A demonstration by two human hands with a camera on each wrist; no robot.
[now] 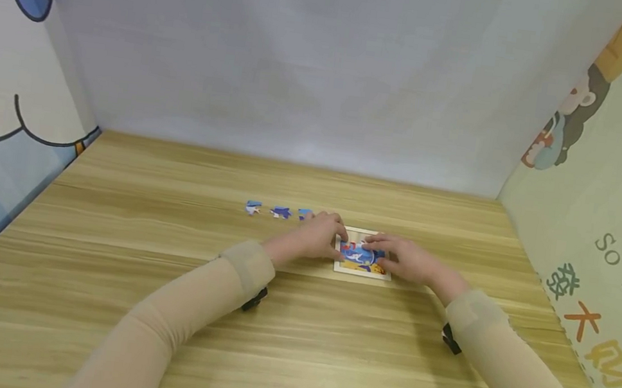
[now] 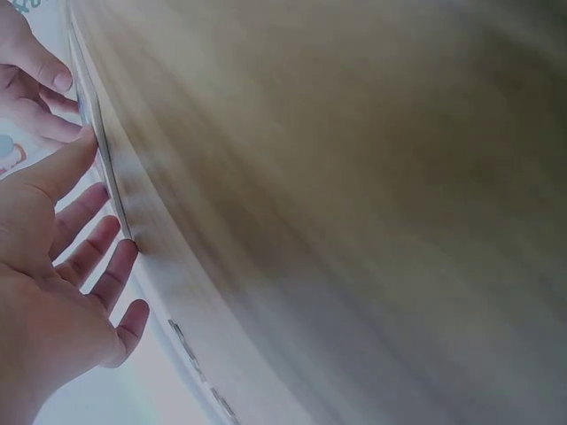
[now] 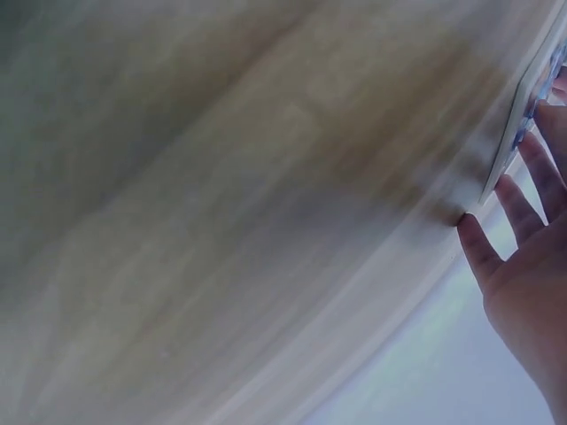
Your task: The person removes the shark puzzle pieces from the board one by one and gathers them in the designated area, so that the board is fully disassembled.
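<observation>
A small jigsaw puzzle in a pale wooden frame (image 1: 359, 273) lies on the table. Its colourful picture (image 1: 354, 255) shows blue, white, red and yellow parts, and a bare pale strip runs along its far side. My left hand (image 1: 317, 237) rests at the frame's left edge, fingers spread, with thumb and fingertips touching that side. From the right, my right hand (image 1: 409, 259) reaches over the frame, its fingertips touching the picture; whether a piece lies under them is hidden. In the right wrist view, the right hand (image 3: 532, 266) has its fingers extended.
Several loose puzzle pieces lie in a row left of the frame: a blue-and-white piece (image 1: 253, 207), a dark blue piece (image 1: 280, 212) and another blue piece (image 1: 304, 213) beside my left hand. A pale cloth (image 1: 302, 76) hangs behind the wooden table (image 1: 290, 360); printed panels stand at both sides.
</observation>
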